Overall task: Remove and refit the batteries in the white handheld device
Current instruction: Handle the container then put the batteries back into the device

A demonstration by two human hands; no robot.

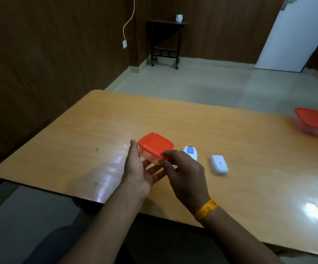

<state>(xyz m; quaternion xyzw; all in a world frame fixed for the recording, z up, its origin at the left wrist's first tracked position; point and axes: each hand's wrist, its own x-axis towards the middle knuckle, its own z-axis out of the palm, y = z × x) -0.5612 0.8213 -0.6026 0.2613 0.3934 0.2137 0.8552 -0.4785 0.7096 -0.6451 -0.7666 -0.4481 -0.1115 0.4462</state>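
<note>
Left hand [138, 168] cups the near-left side of a small clear container [148, 156], fingers straight and spread under and along its wall, thumb up by the left edge. Right hand [183, 174] pinches the near-right corner of the container's orange lid [156, 144] between thumb and curled fingers; lid is seated on the container. Yellow thread band [206, 209] on the right wrist. Container sits on the wooden table [78, 130], near the front edge. Just right of the container, partly hidden behind the right hand, lies the white handheld device [190, 152] with a blue screen facing up. Further right, apart from it, a second white oblong piece [219, 164] lies flat on the table; cannot tell what it is. Far right edge: another orange-lidded container [314, 121], blurred. Behind the table: tiled floor, dark side table [165, 39] with a small white pot, white door [291, 33].
</note>
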